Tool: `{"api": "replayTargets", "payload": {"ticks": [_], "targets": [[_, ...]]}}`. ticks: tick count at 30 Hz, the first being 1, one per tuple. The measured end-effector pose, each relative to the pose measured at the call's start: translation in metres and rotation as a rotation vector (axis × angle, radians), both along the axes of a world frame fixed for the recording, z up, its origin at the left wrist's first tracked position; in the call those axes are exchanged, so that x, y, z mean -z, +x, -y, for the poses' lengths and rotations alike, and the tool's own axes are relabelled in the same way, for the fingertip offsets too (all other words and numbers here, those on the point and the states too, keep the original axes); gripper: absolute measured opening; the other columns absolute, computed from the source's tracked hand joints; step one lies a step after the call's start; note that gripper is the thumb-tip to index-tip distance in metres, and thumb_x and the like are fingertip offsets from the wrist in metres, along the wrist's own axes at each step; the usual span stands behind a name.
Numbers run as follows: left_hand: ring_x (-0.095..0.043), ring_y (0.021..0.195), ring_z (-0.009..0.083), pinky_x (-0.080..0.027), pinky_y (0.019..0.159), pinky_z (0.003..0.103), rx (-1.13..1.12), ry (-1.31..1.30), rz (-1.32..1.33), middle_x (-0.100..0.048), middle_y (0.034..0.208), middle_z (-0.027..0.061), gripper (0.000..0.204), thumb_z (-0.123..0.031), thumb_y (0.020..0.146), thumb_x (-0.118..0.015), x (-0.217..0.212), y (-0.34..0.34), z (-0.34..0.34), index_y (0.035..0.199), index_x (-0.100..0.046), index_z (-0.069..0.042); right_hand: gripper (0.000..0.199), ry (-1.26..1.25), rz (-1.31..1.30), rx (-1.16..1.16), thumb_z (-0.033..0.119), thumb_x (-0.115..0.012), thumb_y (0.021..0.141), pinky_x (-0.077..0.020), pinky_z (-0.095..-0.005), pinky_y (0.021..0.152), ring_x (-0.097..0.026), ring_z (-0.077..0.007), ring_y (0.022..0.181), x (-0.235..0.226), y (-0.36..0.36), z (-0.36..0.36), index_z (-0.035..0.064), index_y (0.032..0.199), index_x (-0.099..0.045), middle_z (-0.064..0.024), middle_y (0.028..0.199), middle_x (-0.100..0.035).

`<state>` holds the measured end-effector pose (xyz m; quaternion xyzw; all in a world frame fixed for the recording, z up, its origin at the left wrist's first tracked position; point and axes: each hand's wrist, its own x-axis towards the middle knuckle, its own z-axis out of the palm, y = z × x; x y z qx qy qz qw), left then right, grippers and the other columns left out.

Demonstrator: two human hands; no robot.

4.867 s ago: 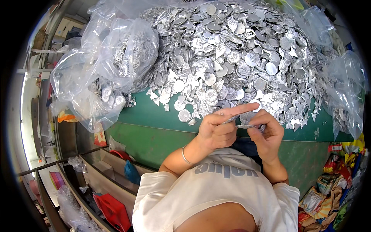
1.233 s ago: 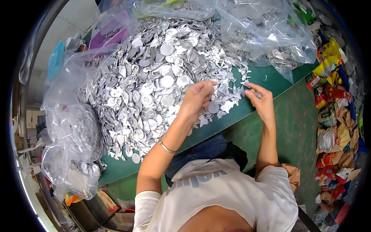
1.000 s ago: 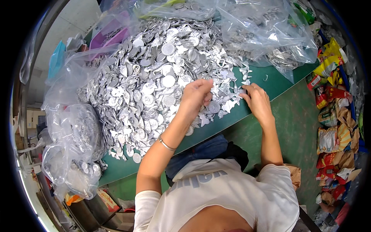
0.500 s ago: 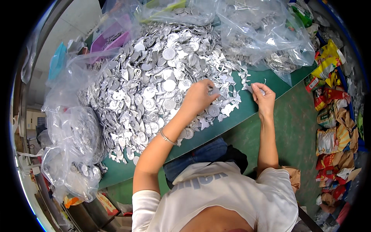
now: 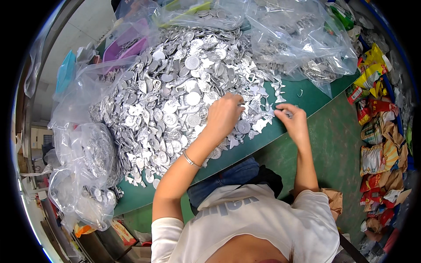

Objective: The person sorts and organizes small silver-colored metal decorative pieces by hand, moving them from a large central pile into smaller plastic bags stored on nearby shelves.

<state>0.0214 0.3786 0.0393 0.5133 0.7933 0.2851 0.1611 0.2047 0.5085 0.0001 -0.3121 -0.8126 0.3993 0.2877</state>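
The left hand (image 5: 224, 115) lies palm down on the near edge of the pile (image 5: 184, 96) of silver pieces, fingers curled forward into the heap; their tips are hidden under the knuckles, so whether they pinch a piece cannot be told. A thin bracelet (image 5: 191, 159) circles the left wrist. The right hand (image 5: 293, 122) sits just off the pile's right edge, over the green table (image 5: 315, 94), fingers bent and drawn together around something small and pale at the tips; what it is cannot be made out. A few loose silver pieces lie between the two hands, and a small hook (image 5: 300, 93) rests alone on the table beyond the right hand.

The pile fills the middle of the table: flat round discs mixed with heart and butterfly-like shapes, too many and too small to tell apart further back. Clear bags (image 5: 302, 39) with more silver pieces sit behind and to the right, partly cut off at the top; another bag (image 5: 85, 166) hangs at the left table edge. Coloured packets (image 5: 377, 127) lie on the floor at right, blurred near the rim
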Motion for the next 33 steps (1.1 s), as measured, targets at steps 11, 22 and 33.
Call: {"api": "replayTargets", "payload": {"ticks": [11, 22, 33], "targets": [[-0.06, 0.07, 0.0335, -0.047, 0.06, 0.04, 0.083, 0.028, -0.211, -0.057, 0.081, 0.0161, 0.021, -0.011, 0.066, -0.071, 0.007, 0.006, -0.007, 0.079, -0.056, -0.002, 0.02, -0.027, 0.247, -0.075, 0.016, -0.071, 0.07, -0.039, -0.0334, 0.045, -0.054, -0.0189, 0.047, 0.001, -0.012, -0.01, 0.0, 0.071, -0.059, -0.0104, 0.053, -0.054], [-0.043, 0.064, 0.0143, -0.033, 0.045, 0.022, -0.098, 0.337, 1.623, -0.054, 0.101, 0.0113, 0.014, -0.01, 0.079, -0.052, 0.001, -0.016, 0.001, 0.089, -0.05, -0.001, 0.008, -1.332, -0.72, -0.358, 0.011, -0.052, 0.084, -0.0246, -0.018, 0.032, -0.034, -0.0054, 0.04, -0.006, -0.008, -0.024, 0.0057, 0.079, -0.049, -0.0029, 0.067, -0.05], [-0.06, 0.076, 0.0222, -0.044, 0.053, 0.025, -0.451, 0.409, 1.622, -0.061, 0.089, 0.0134, 0.014, -0.015, 0.082, -0.05, -0.009, 0.003, 0.008, 0.085, -0.055, -0.002, 0.007, -1.746, -1.315, -0.325, 0.003, -0.049, 0.082, -0.0452, -0.0209, 0.05, -0.047, -0.0122, 0.067, -0.005, -0.03, -0.026, -0.0024, 0.087, -0.051, -0.0095, 0.096, -0.05]]}}
